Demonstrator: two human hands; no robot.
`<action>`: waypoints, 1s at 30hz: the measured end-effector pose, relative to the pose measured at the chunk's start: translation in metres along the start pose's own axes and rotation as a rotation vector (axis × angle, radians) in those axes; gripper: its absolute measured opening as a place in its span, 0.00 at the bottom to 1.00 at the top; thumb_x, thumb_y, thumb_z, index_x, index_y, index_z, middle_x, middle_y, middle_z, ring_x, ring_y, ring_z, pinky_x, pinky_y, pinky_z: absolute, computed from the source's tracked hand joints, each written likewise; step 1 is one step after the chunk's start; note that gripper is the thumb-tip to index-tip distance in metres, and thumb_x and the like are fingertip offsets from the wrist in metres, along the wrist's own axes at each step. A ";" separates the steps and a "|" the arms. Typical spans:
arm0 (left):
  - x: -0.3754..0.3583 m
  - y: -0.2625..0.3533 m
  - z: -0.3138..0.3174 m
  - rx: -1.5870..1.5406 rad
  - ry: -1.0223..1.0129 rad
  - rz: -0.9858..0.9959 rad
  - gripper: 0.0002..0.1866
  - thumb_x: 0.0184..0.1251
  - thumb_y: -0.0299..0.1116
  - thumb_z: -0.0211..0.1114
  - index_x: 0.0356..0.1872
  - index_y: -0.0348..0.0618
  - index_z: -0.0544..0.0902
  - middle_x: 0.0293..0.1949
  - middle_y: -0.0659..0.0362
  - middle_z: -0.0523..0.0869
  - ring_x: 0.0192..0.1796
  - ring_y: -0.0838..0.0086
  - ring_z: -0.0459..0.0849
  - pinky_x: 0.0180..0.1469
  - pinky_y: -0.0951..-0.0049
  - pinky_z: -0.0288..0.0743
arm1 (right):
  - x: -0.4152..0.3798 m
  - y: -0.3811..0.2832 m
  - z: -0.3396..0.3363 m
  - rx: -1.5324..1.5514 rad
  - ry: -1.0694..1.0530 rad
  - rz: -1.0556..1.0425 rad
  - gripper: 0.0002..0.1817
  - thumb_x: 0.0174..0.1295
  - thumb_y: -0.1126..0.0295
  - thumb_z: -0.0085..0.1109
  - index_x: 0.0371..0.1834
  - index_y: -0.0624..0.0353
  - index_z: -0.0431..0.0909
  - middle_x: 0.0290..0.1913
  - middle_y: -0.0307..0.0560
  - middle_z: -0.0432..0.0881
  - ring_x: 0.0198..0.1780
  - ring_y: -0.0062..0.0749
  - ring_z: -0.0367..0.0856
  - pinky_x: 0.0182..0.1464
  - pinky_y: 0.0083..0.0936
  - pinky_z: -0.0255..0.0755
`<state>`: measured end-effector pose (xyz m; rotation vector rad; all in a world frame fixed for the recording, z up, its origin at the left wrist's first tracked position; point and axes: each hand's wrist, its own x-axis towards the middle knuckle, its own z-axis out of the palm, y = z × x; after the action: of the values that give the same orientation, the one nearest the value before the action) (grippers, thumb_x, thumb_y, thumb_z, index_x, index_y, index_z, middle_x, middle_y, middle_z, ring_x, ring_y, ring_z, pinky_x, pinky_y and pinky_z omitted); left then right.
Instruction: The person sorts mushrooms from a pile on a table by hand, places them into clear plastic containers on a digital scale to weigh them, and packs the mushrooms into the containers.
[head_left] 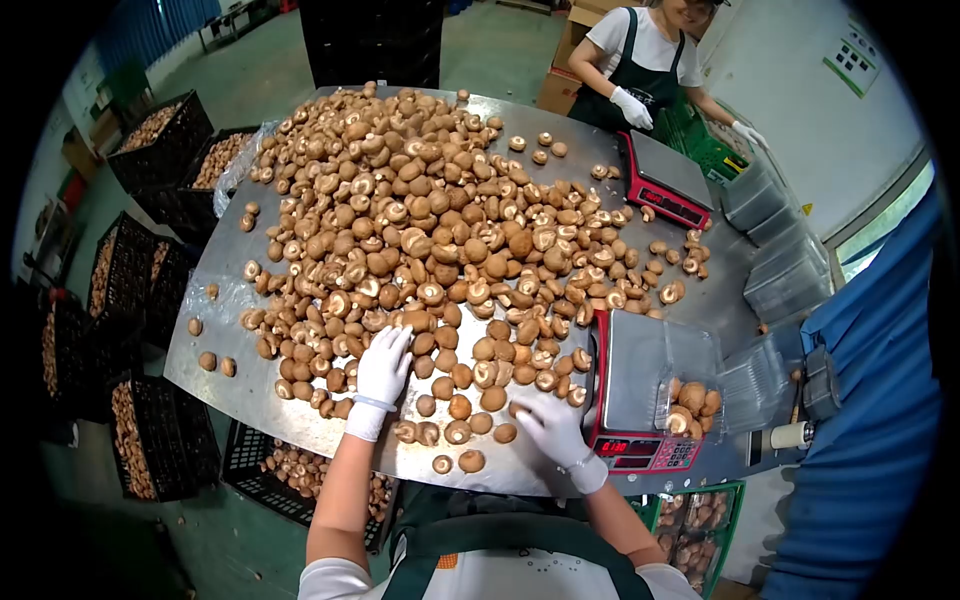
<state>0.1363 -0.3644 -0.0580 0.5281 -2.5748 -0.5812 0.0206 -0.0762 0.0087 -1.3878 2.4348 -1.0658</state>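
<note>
My left hand [383,368], in a white glove, lies with fingers stretched out at the near edge of a large heap of brown shiitake mushrooms [400,200]. Several loose mushrooms sit just right of its fingers. My right hand [558,430], gloved too, is low over the table beside the scale, fingers extended and a little blurred. Its fingertips are at a mushroom [518,406], partly covering it. Right of that hand, a red scale [645,350] with a lit display bears a clear plastic tray with several mushrooms [692,405].
Clear plastic trays [790,275] are stacked at the right edge of the metal table [225,330]. Across the table a co-worker [640,75] in white gloves stands by a second scale [665,180]. Black crates of mushrooms [150,435] stand at left; a green crate [725,540] is below right.
</note>
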 end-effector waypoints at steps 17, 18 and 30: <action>-0.009 0.015 -0.003 0.001 -0.079 -0.124 0.22 0.56 0.40 0.67 0.51 0.44 0.80 0.49 0.54 0.83 0.59 0.57 0.75 0.57 0.58 0.69 | 0.076 0.014 0.062 -0.204 -0.115 -0.073 0.21 0.58 0.61 0.60 0.55 0.52 0.76 0.57 0.51 0.75 0.59 0.48 0.72 0.61 0.44 0.64; -0.005 0.017 0.005 0.039 -0.050 -0.098 0.22 0.56 0.42 0.66 0.52 0.46 0.79 0.48 0.56 0.83 0.57 0.59 0.76 0.53 0.61 0.68 | 0.091 0.009 0.066 -0.193 -0.041 -0.076 0.21 0.58 0.63 0.60 0.56 0.53 0.75 0.54 0.50 0.77 0.53 0.45 0.76 0.55 0.37 0.70; -0.026 -0.003 -0.017 -1.180 -0.037 -0.793 0.11 0.68 0.31 0.61 0.49 0.40 0.77 0.41 0.61 0.83 0.44 0.80 0.82 0.42 0.80 0.77 | 0.136 0.025 0.087 0.873 -0.264 0.516 0.18 0.64 0.68 0.57 0.57 0.56 0.73 0.46 0.39 0.78 0.45 0.21 0.76 0.49 0.22 0.72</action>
<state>0.1666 -0.3604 -0.0543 1.0174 -1.4888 -2.1157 -0.0347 -0.2206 -0.0424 -0.5327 1.6320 -1.4109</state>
